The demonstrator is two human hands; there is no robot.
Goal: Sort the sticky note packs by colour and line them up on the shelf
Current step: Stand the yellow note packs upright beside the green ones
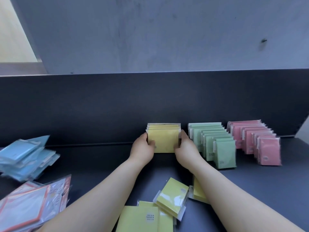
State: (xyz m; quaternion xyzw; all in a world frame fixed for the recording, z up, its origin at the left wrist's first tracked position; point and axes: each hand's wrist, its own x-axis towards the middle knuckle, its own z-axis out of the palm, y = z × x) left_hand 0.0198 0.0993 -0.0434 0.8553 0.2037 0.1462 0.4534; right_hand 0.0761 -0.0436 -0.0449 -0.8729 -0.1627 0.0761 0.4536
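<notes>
A short row of yellow sticky note packs (164, 139) stands upright against the dark back wall of the shelf (103, 164). My left hand (143, 147) grips its left side and my right hand (186, 146) grips its right side, fingers curled over the front pack. To the right stands a row of green packs (224, 153), then a row of pink packs (267, 153). Loose yellow packs (172, 198) lie flat near the front between my forearms; one is partly hidden under my right forearm.
A loose heap of blue packs (25, 158) lies at the left. Below it, red-bordered packs (30, 208) are piled at the front left corner. The shelf's dark back wall (117, 106) rises behind the rows, with a grey wall above.
</notes>
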